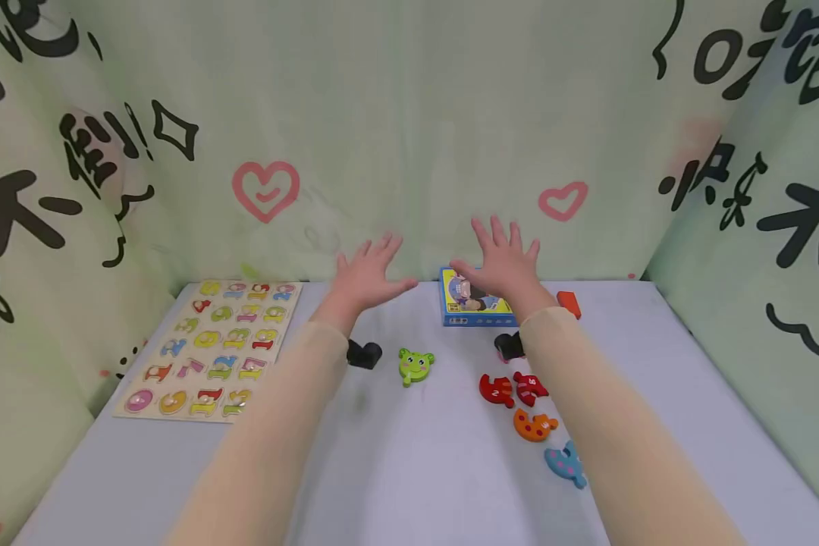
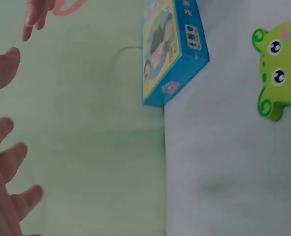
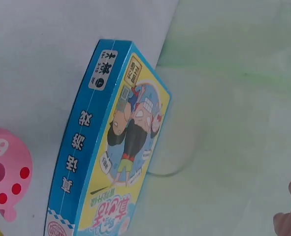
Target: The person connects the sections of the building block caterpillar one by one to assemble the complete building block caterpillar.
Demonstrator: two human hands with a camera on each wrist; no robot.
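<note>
My left hand is raised over the far part of the table, fingers spread and nothing in it. The right hand is likewise held up, spread and holding nothing, and in the head view it overlaps a blue and yellow cardboard game box. That box lies flat near the table's far edge. Between the forearms is a green frog-shaped piece. By the right forearm lie two red number pieces, one marked 2, an orange spotted piece and a blue spotted piece, partly hidden by the sleeve.
A puzzle board filled with colourful animal-like pieces lies on the left. A red-orange block is right of the box. The right wrist view shows a pink piece with red dots. Pale green cloth walls surround the white table.
</note>
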